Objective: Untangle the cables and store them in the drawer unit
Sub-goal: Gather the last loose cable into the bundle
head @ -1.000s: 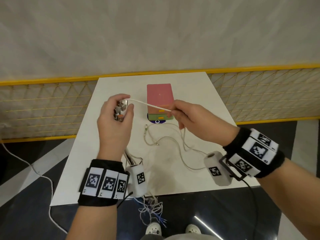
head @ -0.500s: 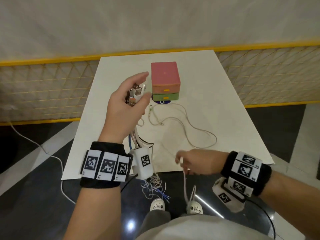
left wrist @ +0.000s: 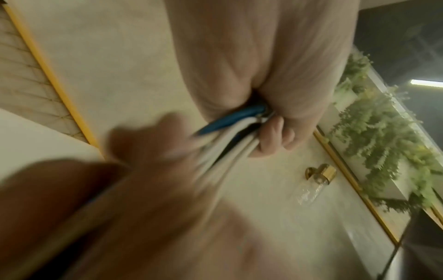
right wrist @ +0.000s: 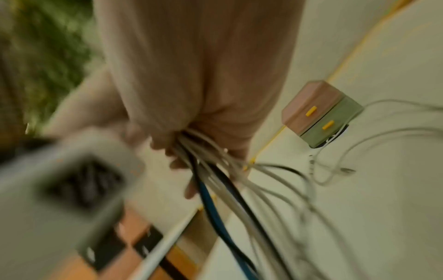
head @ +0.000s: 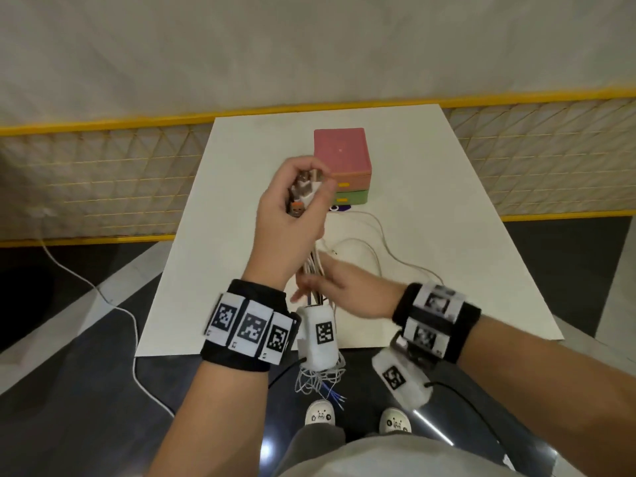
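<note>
The cable bundle (head: pixel 311 270) hangs from your left hand (head: pixel 292 218), which is curled tight around the plug ends (head: pixel 304 189), white, blue and black strands trailing down past your wrist to a tangle (head: pixel 320 380) below the table edge. These cords look light, limp and likely slick, so I would judge the firm plug heads the best place to hold, then draw one strand out at a time. Your right hand (head: pixel 339 292) sits just under the left, fingers (head: pixel 303 294) reaching into the strands; blur hides whether they pinch one. One loose white cable (head: pixel 378 235) lies on the white table (head: pixel 464 235) beyond your right hand. The drawer unit (head: pixel 342 166) stands just beyond your left hand, pink drawer (right wrist: pixel 309 111) over green drawer (right wrist: pixel 332 123), both closed, contents hidden
</note>
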`<state>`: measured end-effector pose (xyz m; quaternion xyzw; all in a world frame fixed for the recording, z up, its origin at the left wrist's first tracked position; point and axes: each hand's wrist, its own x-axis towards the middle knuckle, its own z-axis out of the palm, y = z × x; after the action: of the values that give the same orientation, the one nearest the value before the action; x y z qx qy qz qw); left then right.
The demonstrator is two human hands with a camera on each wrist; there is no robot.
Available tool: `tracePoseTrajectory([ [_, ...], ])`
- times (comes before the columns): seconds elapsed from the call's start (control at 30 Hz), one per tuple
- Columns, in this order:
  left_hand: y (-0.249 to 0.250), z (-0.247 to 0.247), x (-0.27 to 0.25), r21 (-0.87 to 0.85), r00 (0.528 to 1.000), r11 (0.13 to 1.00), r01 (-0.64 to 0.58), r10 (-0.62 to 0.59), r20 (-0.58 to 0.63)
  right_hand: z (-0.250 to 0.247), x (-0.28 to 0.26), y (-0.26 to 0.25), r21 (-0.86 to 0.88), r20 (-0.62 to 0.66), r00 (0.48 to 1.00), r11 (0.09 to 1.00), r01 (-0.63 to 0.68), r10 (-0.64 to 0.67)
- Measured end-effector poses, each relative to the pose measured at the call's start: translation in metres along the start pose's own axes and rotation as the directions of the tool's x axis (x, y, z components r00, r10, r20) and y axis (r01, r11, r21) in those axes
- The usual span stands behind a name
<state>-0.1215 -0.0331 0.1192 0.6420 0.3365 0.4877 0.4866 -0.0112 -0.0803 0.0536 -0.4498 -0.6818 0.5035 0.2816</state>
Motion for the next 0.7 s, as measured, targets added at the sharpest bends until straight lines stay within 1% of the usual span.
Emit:
tracePoseTrajectory([
  [0.03, -0.001, -0.005, 0.002, -0.040, 0.998, 0.999, 0.007, -0.009, -0.058, 0.008, 0.000, 0.013, -0.030, 0.022, 1.000, 1.000, -0.001, 0.002],
  [0.1, -0.002, -0.015, 0.003, -0.068, 0.987, 0.998, 0.004, -0.015, -0.158, 0.018, 0.002, 0.041, -0.150, 0.075, 0.997, 0.988, -0.022, 0.033],
  [0.13, -0.003, -0.019, 0.004, -0.073, 0.982, 0.997, 0.004, -0.017, -0.190, 0.017, 0.003, 0.051, -0.233, 0.134, 0.986, 0.970, -0.066, 0.099],
  [0.17, -0.005, -0.024, 0.005, -0.071, 0.978, 0.997, 0.010, -0.025, -0.209, 0.011, 0.005, 0.061, -0.338, 0.212, 0.957, 0.934, -0.117, 0.197],
  [0.2, -0.007, -0.029, 0.007, -0.060, 0.977, 0.998, 0.027, -0.039, -0.208, 0.002, 0.007, 0.068, -0.458, 0.282, 0.906, 0.874, -0.161, 0.314],
  [0.23, -0.011, -0.034, 0.009, -0.042, 0.979, 0.998, 0.052, -0.060, -0.196, -0.008, 0.008, 0.073, -0.561, 0.315, 0.851, 0.806, -0.189, 0.420],
  [0.27, -0.015, -0.039, 0.011, -0.025, 0.980, 0.997, 0.079, -0.082, -0.181, -0.020, 0.011, 0.078, -0.618, 0.311, 0.817, 0.757, -0.215, 0.486],
  [0.3, -0.021, -0.042, 0.013, -0.013, 0.980, 0.994, 0.104, -0.105, -0.172, -0.031, 0.017, 0.083, -0.615, 0.277, 0.819, 0.748, -0.251, 0.503],
  [0.33, -0.026, -0.045, 0.015, -0.005, 0.977, 0.991, 0.130, -0.129, -0.172, -0.041, 0.026, 0.087, -0.586, 0.209, 0.848, 0.757, -0.290, 0.487],
  [0.37, -0.032, -0.047, 0.017, -0.001, 0.972, 0.987, 0.158, -0.156, -0.178, -0.049, 0.037, 0.091, -0.559, 0.110, 0.889, 0.768, -0.314, 0.444],
  [0.4, -0.038, -0.047, 0.019, 0.000, 0.965, 0.982, 0.187, -0.184, -0.189, -0.055, 0.048, 0.096, -0.547, -0.004, 0.919, 0.769, -0.332, 0.394],
  [0.43, -0.043, -0.047, 0.021, -0.001, 0.957, 0.977, 0.213, -0.209, -0.200, -0.060, 0.061, 0.101, -0.544, -0.105, 0.933, 0.765, -0.343, 0.343],
  [0.47, -0.047, -0.047, 0.023, 0.000, 0.951, 0.972, 0.235, -0.229, -0.207, -0.062, 0.073, 0.104, -0.548, -0.183, 0.934, 0.757, -0.356, 0.306],
  [0.5, -0.051, -0.047, 0.025, 0.005, 0.948, 0.969, 0.247, -0.241, -0.208, -0.063, 0.086, 0.108, -0.551, -0.231, 0.931, 0.750, -0.365, 0.283],
  [0.53, -0.054, -0.048, 0.027, 0.013, 0.948, 0.968, 0.252, -0.244, -0.202, -0.061, 0.098, 0.111, -0.557, -0.248, 0.929, 0.744, -0.370, 0.276],
  [0.6, -0.059, -0.050, 0.031, 0.028, 0.951, 0.966, 0.258, -0.249, -0.186, -0.054, 0.119, 0.119, -0.575, -0.238, 0.930, 0.732, -0.366, 0.279],
  [0.7, -0.063, -0.053, 0.038, 0.024, 0.950, 0.962, 0.271, -0.263, -0.166, -0.036, 0.135, 0.134, -0.604, -0.226, 0.916, 0.690, -0.399, 0.331],
])
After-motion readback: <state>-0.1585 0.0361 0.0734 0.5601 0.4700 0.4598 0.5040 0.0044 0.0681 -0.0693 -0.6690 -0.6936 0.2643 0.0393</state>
